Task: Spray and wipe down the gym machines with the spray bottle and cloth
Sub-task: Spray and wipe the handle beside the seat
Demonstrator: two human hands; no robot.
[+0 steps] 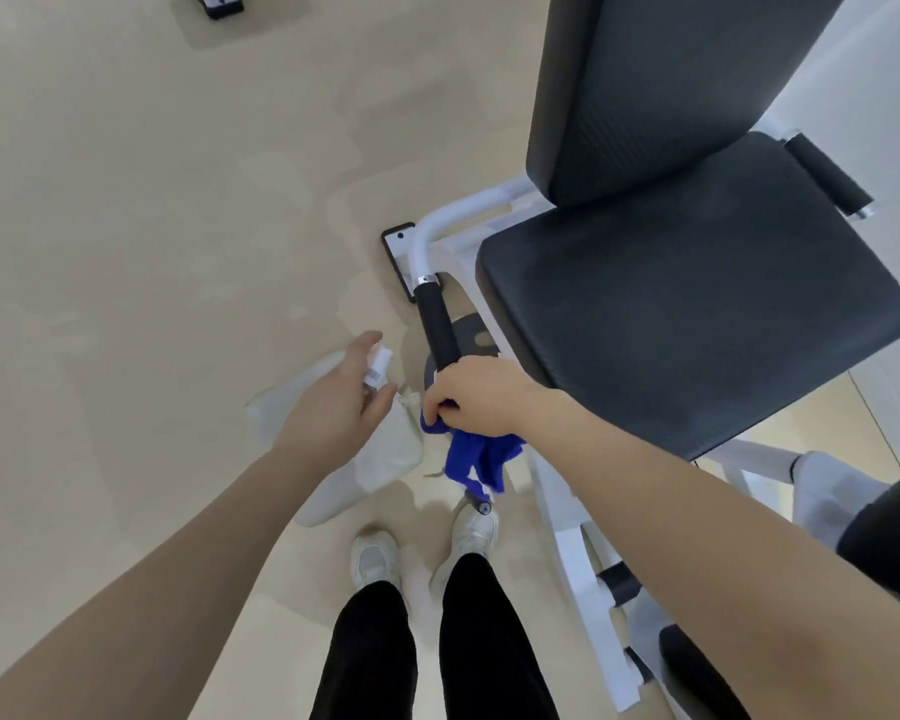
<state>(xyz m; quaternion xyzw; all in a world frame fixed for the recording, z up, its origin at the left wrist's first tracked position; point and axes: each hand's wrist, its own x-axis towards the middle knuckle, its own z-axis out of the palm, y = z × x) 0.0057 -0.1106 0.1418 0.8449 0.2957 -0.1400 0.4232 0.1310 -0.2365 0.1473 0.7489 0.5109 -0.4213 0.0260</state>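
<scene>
My left hand [341, 394] holds a small spray bottle [377, 370] with a white cap, its top pointing toward the machine's handle. My right hand [471, 394] is closed on a blue cloth [476, 457] and wraps it around the near end of the black foam handle [437, 324] on a white curved bar [440, 226]. The cloth's loose end hangs below my hand. The gym machine has a dark padded seat [692, 304] and an upright dark backrest [661, 85] to the right.
White machine frame bars [572, 527] run along the floor at the right, close to my white shoes [422, 543]. A second black handle [830, 174] sticks out at the seat's far side. A black-edged floor foot [398, 252] lies under the bar. Beige floor spreads left.
</scene>
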